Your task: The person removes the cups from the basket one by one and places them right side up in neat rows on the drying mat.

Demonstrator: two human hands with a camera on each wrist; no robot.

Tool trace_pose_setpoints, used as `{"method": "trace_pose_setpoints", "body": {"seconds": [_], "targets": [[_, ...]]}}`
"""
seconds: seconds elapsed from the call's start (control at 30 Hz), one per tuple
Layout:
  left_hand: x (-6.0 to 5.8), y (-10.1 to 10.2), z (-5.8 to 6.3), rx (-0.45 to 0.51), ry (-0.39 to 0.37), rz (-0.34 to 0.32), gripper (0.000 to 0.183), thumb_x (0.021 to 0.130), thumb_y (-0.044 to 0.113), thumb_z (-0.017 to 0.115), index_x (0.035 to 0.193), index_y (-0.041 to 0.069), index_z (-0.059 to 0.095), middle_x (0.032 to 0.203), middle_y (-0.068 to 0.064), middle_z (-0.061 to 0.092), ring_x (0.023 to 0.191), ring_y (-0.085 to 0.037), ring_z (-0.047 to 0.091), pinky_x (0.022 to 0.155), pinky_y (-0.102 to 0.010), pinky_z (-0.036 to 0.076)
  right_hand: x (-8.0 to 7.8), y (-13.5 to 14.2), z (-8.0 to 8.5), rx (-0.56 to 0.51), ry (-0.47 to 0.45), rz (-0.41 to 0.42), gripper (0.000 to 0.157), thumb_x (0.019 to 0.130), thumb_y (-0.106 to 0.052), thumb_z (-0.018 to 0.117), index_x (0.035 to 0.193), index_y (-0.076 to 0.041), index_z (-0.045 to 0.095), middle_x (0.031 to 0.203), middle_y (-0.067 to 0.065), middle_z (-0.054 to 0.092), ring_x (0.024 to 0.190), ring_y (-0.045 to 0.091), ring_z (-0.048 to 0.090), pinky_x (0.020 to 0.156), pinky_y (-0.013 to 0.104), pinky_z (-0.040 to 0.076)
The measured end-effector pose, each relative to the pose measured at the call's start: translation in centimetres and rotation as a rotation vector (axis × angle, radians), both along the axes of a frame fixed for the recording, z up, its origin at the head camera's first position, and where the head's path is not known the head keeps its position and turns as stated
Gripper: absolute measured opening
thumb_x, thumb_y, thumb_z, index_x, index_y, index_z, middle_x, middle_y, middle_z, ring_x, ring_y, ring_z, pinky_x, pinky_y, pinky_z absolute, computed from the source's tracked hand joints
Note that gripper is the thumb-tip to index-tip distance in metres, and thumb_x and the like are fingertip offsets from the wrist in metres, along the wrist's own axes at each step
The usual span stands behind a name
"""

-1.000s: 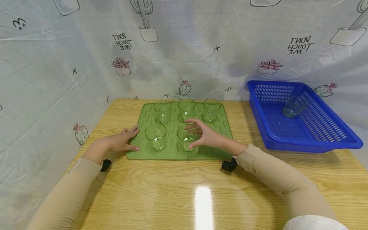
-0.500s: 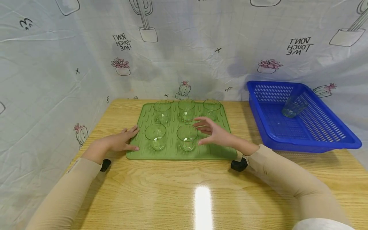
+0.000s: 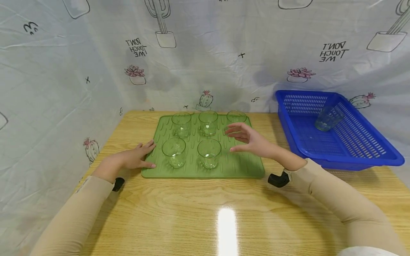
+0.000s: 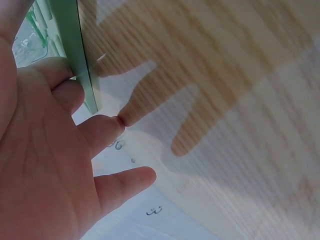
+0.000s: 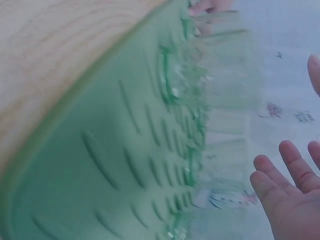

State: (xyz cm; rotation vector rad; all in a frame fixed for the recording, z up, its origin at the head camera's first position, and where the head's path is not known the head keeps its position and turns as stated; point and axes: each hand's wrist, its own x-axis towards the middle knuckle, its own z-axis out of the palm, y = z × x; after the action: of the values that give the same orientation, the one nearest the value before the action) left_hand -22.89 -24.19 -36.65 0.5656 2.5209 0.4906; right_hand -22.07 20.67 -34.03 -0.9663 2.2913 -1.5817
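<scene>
Several clear drinking glasses stand upright on a green ridged drying mat (image 3: 237,170): three in the back row, two in front. My left hand (image 3: 136,157) rests at the mat's left edge with fingers spread; the left wrist view shows the fingers (image 4: 107,131) at the green rim. My right hand (image 3: 253,140) hovers over the right part of the mat, fingers loosely bent and holding nothing. It is just right of the front middle glass (image 3: 209,154) and overlaps the back right glass (image 3: 236,115) in the head view. The right wrist view shows this hand (image 5: 300,205) apart from the glasses.
A blue plastic basket (image 3: 298,151) stands to the right on the wooden table (image 3: 179,217), with one glass (image 3: 325,121) leaning inside it. A white printed sheet (image 3: 217,60) hangs behind the table and along its left side.
My right hand has drawn away from the front middle glass, moving right and a little up, leaving the glass standing on the mat. The left hand has stayed in place.
</scene>
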Motion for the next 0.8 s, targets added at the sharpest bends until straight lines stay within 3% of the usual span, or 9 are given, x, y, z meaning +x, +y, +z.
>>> {"method": "trace_pose_setpoints", "body": {"seconds": [0.13, 0.37, 0.57, 0.8], "targets": [[0.0, 0.0, 0.0, -0.003, 0.006, -0.001, 0.101, 0.099, 0.049, 0.066, 0.163, -0.004, 0.008, 0.168, -0.026, -0.008, 0.147, -0.057, -0.011, 0.11, -0.079, 0.011, 0.0, 1.2, 1.5, 0.027, 0.027, -0.069, 0.065, 0.093, 0.01, 0.069, 0.149, 0.008, 0.036, 0.148, 0.029, 0.047, 0.139, 0.043, 0.045, 0.116, 0.048, 0.037], [0.2, -0.1, -0.1, -0.001, 0.002, 0.0, 0.101, 0.099, 0.049, 0.066, 0.163, -0.004, 0.007, 0.168, -0.026, -0.009, 0.147, -0.057, -0.012, 0.11, -0.079, 0.01, -0.2, 3.9, 3.4, 0.053, 0.087, -0.18, 0.055, 0.101, 0.0, 0.064, 0.15, 0.002, 0.039, 0.149, 0.024, 0.048, 0.139, 0.04, 0.046, 0.104, 0.029, 0.048], [0.2, -0.2, -0.5, 0.006, 0.01, 0.002, 0.102, 0.099, 0.049, 0.066, 0.163, -0.004, 0.007, 0.168, -0.025, -0.008, 0.148, -0.057, -0.012, 0.111, -0.078, 0.011, -0.4, 6.1, 4.9, 0.072, 0.153, -0.248, 0.052, 0.103, -0.009, 0.064, 0.15, -0.002, 0.043, 0.15, 0.021, 0.049, 0.138, 0.038, 0.047, 0.099, 0.023, 0.05], [0.2, -0.2, -0.6, 0.009, 0.019, 0.0, 0.103, 0.098, 0.051, 0.066, 0.163, -0.004, 0.008, 0.168, -0.024, -0.008, 0.147, -0.058, -0.011, 0.11, -0.079, 0.012, -0.9, 8.5, 6.2, 0.162, 0.212, -0.398, 0.049, 0.104, -0.013, 0.065, 0.148, -0.005, 0.047, 0.148, 0.015, 0.051, 0.136, 0.03, 0.051, 0.092, 0.015, 0.048]]}}
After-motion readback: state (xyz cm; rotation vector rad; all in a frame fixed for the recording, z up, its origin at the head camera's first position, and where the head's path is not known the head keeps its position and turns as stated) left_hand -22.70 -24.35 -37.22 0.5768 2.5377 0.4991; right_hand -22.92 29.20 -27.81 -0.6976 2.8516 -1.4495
